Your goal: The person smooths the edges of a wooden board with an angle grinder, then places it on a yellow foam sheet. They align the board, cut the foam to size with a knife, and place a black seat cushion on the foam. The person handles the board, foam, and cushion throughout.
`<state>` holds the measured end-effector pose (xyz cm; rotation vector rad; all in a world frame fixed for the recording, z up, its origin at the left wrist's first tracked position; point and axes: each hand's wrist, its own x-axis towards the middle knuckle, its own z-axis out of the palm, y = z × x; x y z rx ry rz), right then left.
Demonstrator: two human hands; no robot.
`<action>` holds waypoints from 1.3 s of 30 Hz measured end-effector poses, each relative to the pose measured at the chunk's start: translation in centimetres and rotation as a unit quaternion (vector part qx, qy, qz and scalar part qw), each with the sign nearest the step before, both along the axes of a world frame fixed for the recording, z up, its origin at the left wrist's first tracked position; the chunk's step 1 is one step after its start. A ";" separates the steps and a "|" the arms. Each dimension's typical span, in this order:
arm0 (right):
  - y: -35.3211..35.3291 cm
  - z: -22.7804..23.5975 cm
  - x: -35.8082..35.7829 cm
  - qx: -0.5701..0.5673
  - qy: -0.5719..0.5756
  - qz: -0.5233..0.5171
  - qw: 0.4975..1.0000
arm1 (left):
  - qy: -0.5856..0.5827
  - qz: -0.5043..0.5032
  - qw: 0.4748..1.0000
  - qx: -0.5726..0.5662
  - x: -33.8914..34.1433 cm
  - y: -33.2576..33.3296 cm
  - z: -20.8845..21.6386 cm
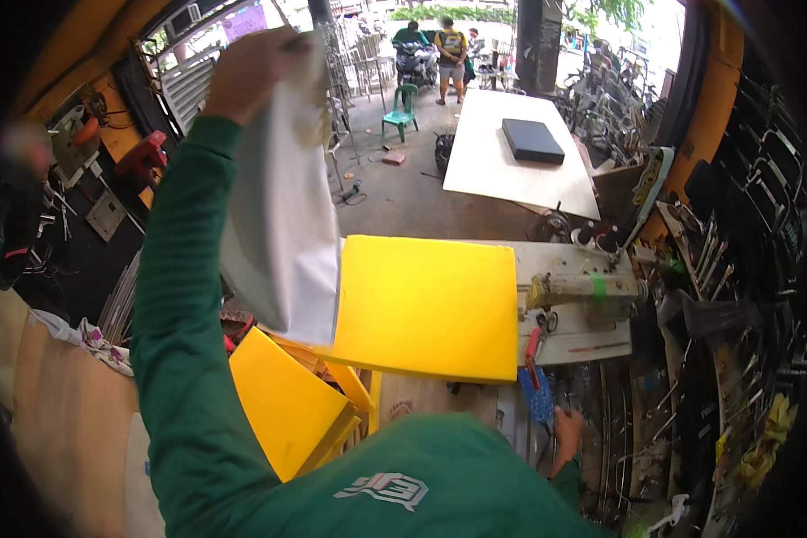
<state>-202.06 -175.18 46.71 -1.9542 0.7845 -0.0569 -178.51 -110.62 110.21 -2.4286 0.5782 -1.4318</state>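
Note:
Raised high on the left, my left hand (253,76) is closed on the top edge of a white and grey fabric sheet (278,215). The sheet hangs down, its lower end beside the left edge of a flat yellow foam block (426,309). That block lies on the work table in front of me. My right hand (567,434) is low on the right, close to a blue patterned piece (536,394); its fingers are too small and partly hidden to read. A red-handled tool (533,345) and scissors (547,321) lie at the block's right edge.
A sewing machine (592,289) stands on the table right of the foam. More yellow foam pieces (287,403) lean at lower left. Beyond are a pale board (484,170) bearing a dark box (533,141), a green chair (401,112) and people outside. Metal parts crowd the right wall.

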 end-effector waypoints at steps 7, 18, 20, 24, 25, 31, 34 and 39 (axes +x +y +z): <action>11.7 4.5 7.4 0.367 -0.002 0.180 0.913 | 0.600 -0.279 0.745 -0.083 -2.7 -30.1 -33.7; 17.6 -1.9 4.7 0.523 0.091 0.078 0.844 | 0.542 -0.122 0.722 -0.412 -11.7 -10.7 -55.3; 17.4 -2.3 4.8 0.490 0.092 0.026 0.866 | 0.383 -0.013 0.737 -0.556 -10.5 -3.9 -57.4; 18.5 -4.5 5.4 0.389 0.154 0.047 0.907 | 0.061 0.135 0.599 -0.787 -7.3 11.1 -62.4; 19.1 -5.5 5.5 0.360 0.185 0.084 0.911 | 0.080 0.176 0.521 -0.831 -6.8 14.4 -63.5; 23.3 -10.9 4.9 0.444 0.239 0.092 0.859 | 0.263 0.168 0.256 -0.915 -3.7 21.2 -67.3; 24.5 -9.8 4.7 0.465 0.234 0.010 0.854 | 0.253 0.201 0.483 -0.814 0.0 19.4 -63.5; 23.1 -3.1 4.9 0.349 0.252 0.072 0.900 | 0.295 -0.072 0.873 -0.381 7.5 8.8 -54.6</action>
